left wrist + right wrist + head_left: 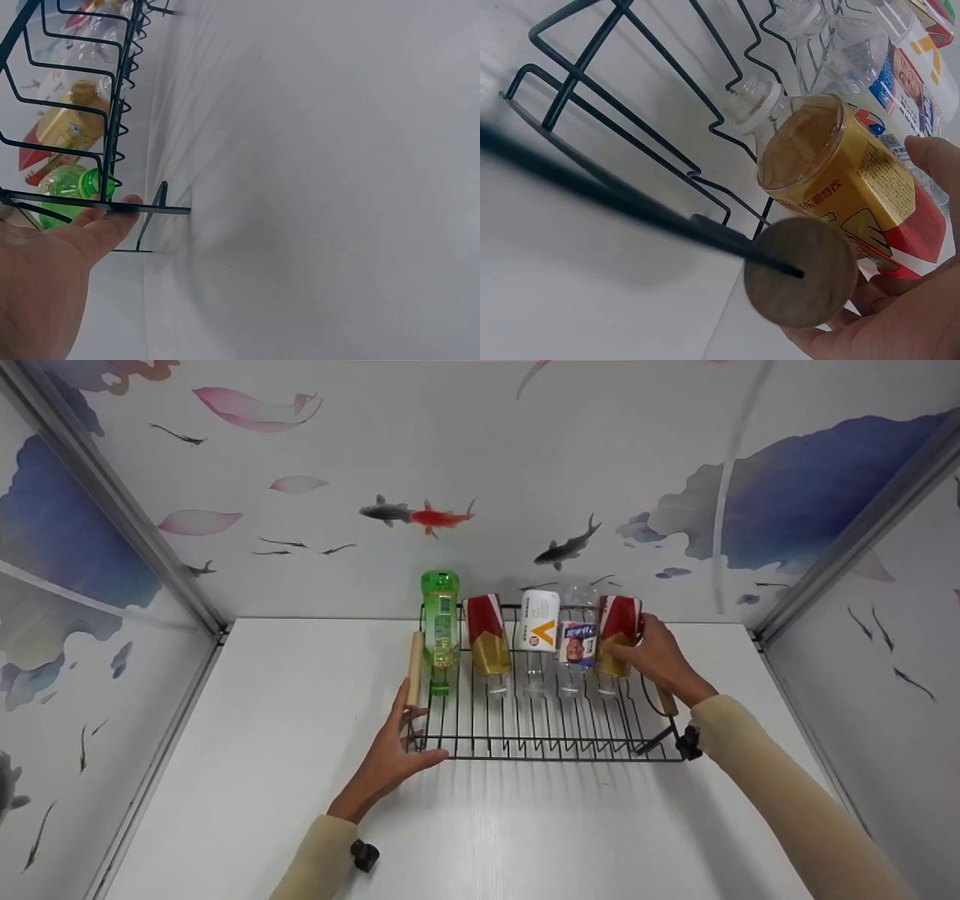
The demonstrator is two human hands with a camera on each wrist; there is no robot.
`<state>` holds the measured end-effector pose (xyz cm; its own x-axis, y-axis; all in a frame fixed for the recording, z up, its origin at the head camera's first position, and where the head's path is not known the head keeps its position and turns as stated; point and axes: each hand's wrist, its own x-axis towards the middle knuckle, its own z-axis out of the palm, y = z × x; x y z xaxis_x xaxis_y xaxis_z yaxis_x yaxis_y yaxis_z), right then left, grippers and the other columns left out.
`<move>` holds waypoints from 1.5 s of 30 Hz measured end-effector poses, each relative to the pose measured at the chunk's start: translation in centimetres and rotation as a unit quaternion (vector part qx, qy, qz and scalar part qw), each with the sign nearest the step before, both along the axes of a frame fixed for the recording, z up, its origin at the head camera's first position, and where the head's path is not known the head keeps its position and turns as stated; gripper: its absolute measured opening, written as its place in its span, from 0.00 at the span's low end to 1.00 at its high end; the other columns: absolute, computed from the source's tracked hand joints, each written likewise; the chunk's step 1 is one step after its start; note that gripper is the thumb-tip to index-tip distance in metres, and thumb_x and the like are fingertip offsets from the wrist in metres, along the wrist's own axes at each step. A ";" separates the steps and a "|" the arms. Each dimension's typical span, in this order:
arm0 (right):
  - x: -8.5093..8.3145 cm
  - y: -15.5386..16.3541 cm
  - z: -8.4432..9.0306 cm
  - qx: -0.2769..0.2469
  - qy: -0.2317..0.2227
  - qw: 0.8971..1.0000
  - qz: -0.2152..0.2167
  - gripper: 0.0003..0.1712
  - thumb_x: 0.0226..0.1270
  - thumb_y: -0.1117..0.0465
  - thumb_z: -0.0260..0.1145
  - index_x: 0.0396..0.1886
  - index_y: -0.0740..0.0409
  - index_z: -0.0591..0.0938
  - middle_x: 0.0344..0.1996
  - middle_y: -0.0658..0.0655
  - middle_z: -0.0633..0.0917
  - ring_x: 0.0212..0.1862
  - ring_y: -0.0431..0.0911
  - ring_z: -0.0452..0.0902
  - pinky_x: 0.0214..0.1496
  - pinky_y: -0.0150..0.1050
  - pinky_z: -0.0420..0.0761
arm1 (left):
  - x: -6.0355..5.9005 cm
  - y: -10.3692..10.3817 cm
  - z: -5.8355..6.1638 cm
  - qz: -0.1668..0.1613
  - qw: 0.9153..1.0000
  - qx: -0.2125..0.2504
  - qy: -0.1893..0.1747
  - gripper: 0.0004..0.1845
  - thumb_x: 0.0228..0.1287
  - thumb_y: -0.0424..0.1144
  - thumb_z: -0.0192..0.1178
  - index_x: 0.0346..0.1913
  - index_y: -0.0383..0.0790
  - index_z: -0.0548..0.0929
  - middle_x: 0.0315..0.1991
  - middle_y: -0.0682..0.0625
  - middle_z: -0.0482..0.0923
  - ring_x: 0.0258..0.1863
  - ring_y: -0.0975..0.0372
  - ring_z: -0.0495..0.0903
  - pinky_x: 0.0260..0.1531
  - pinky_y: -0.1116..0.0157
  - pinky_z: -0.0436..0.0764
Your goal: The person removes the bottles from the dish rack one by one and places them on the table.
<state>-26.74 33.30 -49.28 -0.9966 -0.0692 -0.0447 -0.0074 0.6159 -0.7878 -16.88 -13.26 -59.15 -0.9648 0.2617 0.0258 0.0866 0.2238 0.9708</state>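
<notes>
Head view: a black wire rack [540, 720] sits on the white table [262, 780], with five bottles lying in it in a row, caps toward the person, bases toward the back wall. From left: a green bottle [440, 622], a red-and-gold bottle [486, 636], a white-labelled clear bottle [539, 622], a clear bottle with a face label [577, 639], and a second red-and-gold bottle [616, 634] at the right end. The right hand [660, 660] wraps fingers and thumb round that last bottle, likely seating it in its wire slot. The left hand [390, 754] lies at the rack's front left corner, fingers fairly straight and touching the wire, probably bracing the rack so it does not slide. A wooden handle [415, 667] runs along the rack's left side. Left wrist view: the left hand [52, 277] lies flat, a fingertip [129, 202] on the bottom front wire of the rack [112, 112]; nothing is gripped, just contact. The green bottle [71, 187] shows through the wires right behind it, with a gold-labelled bottle [71, 124] further along. Right wrist view: the right hand [900, 300] cups the red-and-gold bottle [840, 187] from below and the side, thumb [937, 161] on the label; the bottle's neck points down toward the zigzag wires of the rack [630, 112]. The round end of the rack's right wooden handle [801, 271] blocks part of the palm. A capless clear bottle neck [754, 101] sits just beside it, in the next slot.
</notes>
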 end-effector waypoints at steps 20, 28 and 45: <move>-0.2 -0.4 0.9 -0.003 -0.022 1.000 -0.001 0.55 0.76 0.52 0.75 0.85 0.71 0.52 0.80 0.75 0.67 0.76 0.72 0.70 0.74 0.68 0.76 | 0.2 -0.4 0.1 0.000 1.000 -0.005 0.008 0.72 0.58 0.55 0.85 0.92 0.65 0.38 0.84 0.32 0.60 0.82 0.41 0.66 0.73 0.28 0.69; 1.0 0.2 2.4 0.006 -0.005 1.000 -0.006 0.58 0.74 0.51 0.76 0.87 0.70 0.51 0.79 0.76 0.67 0.76 0.74 0.70 0.74 0.69 0.76 | 0.2 -0.2 0.1 0.001 1.000 -0.003 0.001 0.73 0.57 0.55 0.86 0.91 0.68 0.38 0.84 0.33 0.59 0.82 0.44 0.66 0.76 0.31 0.67; 4.2 -0.3 3.8 0.006 0.020 1.000 0.002 0.56 0.74 0.52 0.77 0.87 0.67 0.54 0.78 0.74 0.70 0.75 0.72 0.72 0.73 0.69 0.76 | 0.0 -0.2 0.1 -0.018 1.000 0.015 0.012 0.74 0.58 0.54 0.86 0.92 0.59 0.38 0.85 0.30 0.55 0.83 0.43 0.65 0.76 0.36 0.70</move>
<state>-22.50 33.05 -45.48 -0.9973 -0.0734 -0.0050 -0.0421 0.6253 -0.7792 -16.85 -13.46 -59.03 -0.9541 0.2941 0.0570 0.1168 0.1901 0.9748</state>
